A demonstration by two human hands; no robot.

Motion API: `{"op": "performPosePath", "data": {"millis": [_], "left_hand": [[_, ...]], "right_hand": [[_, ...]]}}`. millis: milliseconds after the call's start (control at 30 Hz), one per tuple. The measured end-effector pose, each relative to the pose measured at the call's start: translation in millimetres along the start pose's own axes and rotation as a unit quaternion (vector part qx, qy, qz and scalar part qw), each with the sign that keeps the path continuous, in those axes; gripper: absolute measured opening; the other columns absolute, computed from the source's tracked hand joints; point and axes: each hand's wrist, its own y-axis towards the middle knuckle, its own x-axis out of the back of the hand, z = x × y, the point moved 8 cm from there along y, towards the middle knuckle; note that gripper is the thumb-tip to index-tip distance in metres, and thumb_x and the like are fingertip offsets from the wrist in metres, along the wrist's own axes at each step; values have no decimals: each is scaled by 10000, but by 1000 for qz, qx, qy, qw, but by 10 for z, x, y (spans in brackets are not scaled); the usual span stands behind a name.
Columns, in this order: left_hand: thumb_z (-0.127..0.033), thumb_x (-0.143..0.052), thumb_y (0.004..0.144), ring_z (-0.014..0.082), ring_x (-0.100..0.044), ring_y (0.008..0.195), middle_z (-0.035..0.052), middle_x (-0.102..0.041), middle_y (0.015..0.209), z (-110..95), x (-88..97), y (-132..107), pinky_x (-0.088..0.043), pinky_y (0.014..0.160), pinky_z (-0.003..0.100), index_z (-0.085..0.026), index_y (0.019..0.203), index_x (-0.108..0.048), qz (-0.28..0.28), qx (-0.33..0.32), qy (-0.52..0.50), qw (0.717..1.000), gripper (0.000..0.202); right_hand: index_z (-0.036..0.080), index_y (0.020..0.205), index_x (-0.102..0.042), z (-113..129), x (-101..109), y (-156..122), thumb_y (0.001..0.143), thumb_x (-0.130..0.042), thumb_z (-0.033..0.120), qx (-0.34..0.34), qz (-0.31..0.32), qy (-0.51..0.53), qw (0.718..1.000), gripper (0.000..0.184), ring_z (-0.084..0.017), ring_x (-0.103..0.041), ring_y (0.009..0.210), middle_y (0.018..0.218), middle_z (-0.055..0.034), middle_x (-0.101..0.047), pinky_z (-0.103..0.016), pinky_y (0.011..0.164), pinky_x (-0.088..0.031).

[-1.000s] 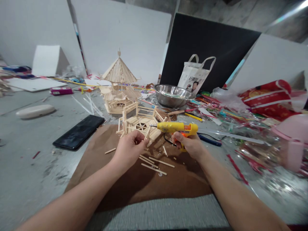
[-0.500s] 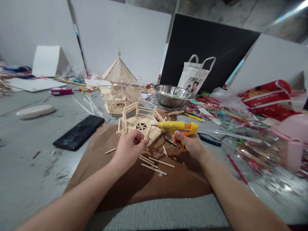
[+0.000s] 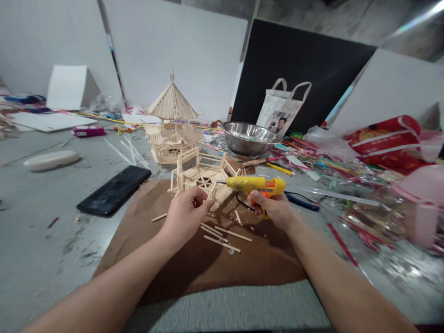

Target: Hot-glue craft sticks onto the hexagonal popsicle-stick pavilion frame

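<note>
My right hand (image 3: 272, 206) is wrapped round the handle of a yellow hot glue gun (image 3: 248, 184). The gun's metal nozzle points left, close to the tip of a short wooden stick (image 3: 212, 191). That stick is pinched upright between the thumb and fingers of my left hand (image 3: 187, 208). Just beyond my left hand sits a six-sided frame of wooden sticks (image 3: 197, 173) with railings round its floor. My hand hides part of its near side. Several loose wooden sticks (image 3: 222, 244) lie on the brown sheet (image 3: 222, 273) below my hands.
A stick pavilion (image 3: 172, 104) with a pointed roof stands behind. A black phone (image 3: 113, 189) lies at left. A metal bowl (image 3: 251, 143), paper bag (image 3: 277, 113), pliers (image 3: 301, 202) and a pink-lidded container (image 3: 425, 203) are at right, among plastic scraps.
The glue gun has shifted very slightly left, bringing its nozzle nearer the stick tip. My left hand stays practically still.
</note>
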Motion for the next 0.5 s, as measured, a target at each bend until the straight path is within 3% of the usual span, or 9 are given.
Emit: {"op": "performPosePath", "data": {"millis": [500], "left_hand": [[-329,-510,687,78,-420,480,-42,-469,512,-2,-9,-5,-316,475,197,-164,613,-512,3,-1,-31,1000,181]], "right_hand": [[174,547,-511,23,30,9,564,-599,542,21,3,-14,1000,379,-49,-388,351,449,37,-474,-186,317,-309]]}}
